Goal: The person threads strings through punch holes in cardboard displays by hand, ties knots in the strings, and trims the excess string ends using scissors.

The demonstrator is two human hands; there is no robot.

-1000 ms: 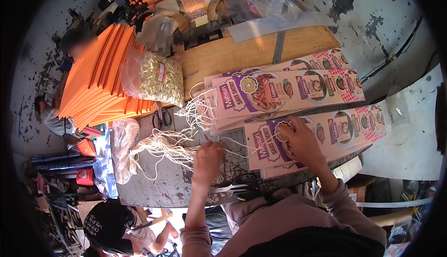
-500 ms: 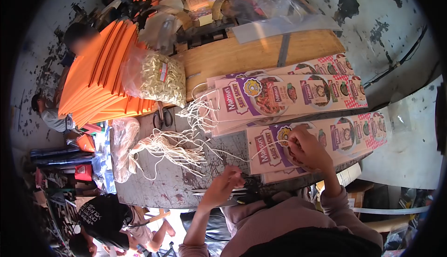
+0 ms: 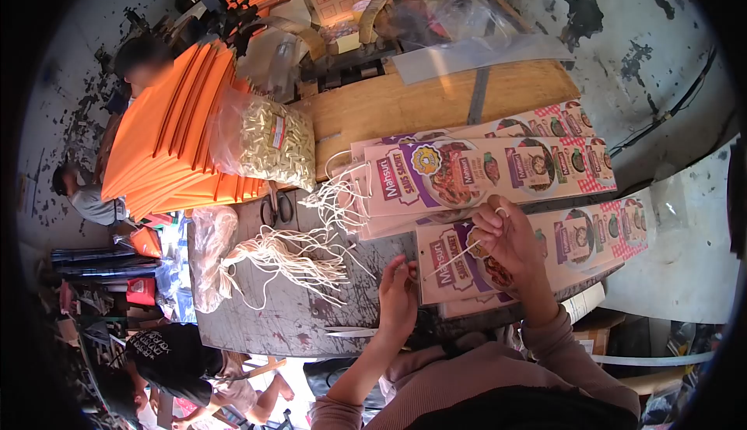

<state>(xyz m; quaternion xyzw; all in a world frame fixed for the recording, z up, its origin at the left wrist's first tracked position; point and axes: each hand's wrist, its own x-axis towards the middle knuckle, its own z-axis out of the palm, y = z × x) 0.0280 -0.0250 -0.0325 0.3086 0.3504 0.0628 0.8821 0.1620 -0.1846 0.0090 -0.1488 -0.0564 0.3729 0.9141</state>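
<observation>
While a white cord (image 3: 459, 261) is pinched by the right hand (image 3: 504, 231), its other end seems already passed through the printed card (image 3: 572, 235) beneath. By that card's edge, the left hand (image 3: 399, 301) is curled, its hold unclear. Beyond the right hand, corded cards (image 3: 482, 173) are stacked; left of the left hand, loose cords (image 3: 268, 252) are left unthreaded.

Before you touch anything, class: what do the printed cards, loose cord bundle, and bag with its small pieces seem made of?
Printed cards: probably cardboard, smooth; flat with straight edges.
Cord bundle: likely matt textile, cotton or synthetic unclear; pale strands curl and tangle.
Bag: clear, shiny plastic film, likely; contents show through it.
Small pieces: perhaps metal, or metallic-coated plastic; they glint gold.
</observation>
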